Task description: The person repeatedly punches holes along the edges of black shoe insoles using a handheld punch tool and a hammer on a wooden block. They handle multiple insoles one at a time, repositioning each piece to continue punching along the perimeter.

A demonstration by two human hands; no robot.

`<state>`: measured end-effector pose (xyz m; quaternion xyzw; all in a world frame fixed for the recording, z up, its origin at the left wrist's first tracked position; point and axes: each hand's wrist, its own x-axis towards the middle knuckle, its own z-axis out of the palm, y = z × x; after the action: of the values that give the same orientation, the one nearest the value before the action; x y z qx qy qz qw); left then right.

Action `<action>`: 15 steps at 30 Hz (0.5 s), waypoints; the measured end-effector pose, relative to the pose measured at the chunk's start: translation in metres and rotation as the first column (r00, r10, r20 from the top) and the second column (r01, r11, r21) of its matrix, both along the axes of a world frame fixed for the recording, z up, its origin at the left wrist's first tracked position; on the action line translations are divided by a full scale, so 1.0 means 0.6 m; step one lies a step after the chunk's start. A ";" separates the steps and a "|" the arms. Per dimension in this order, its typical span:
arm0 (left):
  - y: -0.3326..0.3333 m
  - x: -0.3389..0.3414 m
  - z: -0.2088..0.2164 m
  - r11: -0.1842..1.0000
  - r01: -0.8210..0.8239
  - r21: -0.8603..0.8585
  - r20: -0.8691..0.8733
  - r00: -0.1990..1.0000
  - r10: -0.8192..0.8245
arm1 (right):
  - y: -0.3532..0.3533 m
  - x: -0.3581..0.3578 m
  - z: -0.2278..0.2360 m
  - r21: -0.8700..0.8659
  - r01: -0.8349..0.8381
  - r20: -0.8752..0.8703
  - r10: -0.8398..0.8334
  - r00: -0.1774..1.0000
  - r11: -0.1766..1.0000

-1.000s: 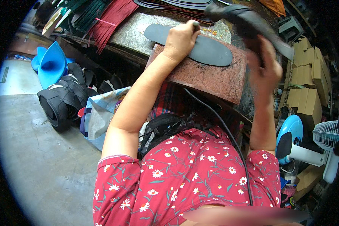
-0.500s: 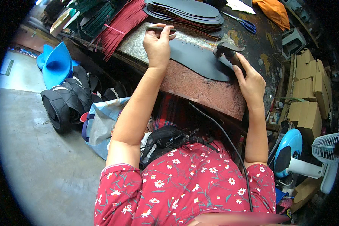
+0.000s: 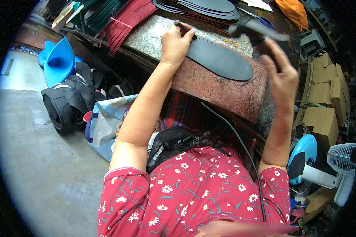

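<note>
A dark grey shoe sole (image 3: pixel 221 61) lies flat on a reddish-brown block (image 3: pixel 209 90), with a row of small holes along its far edge. At the sole's left end, my left hand (image 3: pixel 175 46) is closed around a short dark metal punch (image 3: pixel 181 26). The punch is tilted, its lower end near the sole's edge; my fingers partly hide whether it touches. My right hand (image 3: pixel 281 77) grips a hammer (image 3: pixel 267 31), raised above the right side of the table and smeared by motion.
Stacked dark soles (image 3: pixel 201 8) and a bundle of red strips (image 3: pixel 132 23) lie at the table's far side. Blue-handled scissors (image 3: pixel 265 21) and an orange cloth (image 3: pixel 292 14) are at the far right. A black cable (image 3: pixel 233 132) hangs before me; a fan (image 3: pixel 342 160) stands right.
My right hand has lifted the hammer away from the sole, up and to the right. My left hand has shifted right with the punch, bringing it to the sole's left end.
</note>
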<state>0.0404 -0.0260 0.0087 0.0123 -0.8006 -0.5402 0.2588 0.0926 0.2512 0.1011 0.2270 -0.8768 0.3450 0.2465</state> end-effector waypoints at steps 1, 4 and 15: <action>0.002 0.002 0.003 0.986 -0.030 -0.164 -0.052 0.998 0.022 | -0.003 0.001 0.017 -0.123 -0.085 -0.057 0.079 0.995 0.989; 0.018 0.003 0.012 0.868 -0.072 -0.491 -0.133 0.991 0.007 | -0.030 0.004 0.031 -0.308 -0.146 -0.217 0.080 0.973 0.940; 0.001 -0.014 -0.010 0.931 0.126 0.344 0.005 0.991 -0.135 | -0.011 -0.018 -0.027 0.132 0.127 -0.043 -0.122 0.992 0.983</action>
<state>0.0322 -0.0251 0.0028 0.0116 -0.6971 -0.6870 0.2049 0.0817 0.2447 0.0846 0.1939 -0.9061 0.2649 0.2668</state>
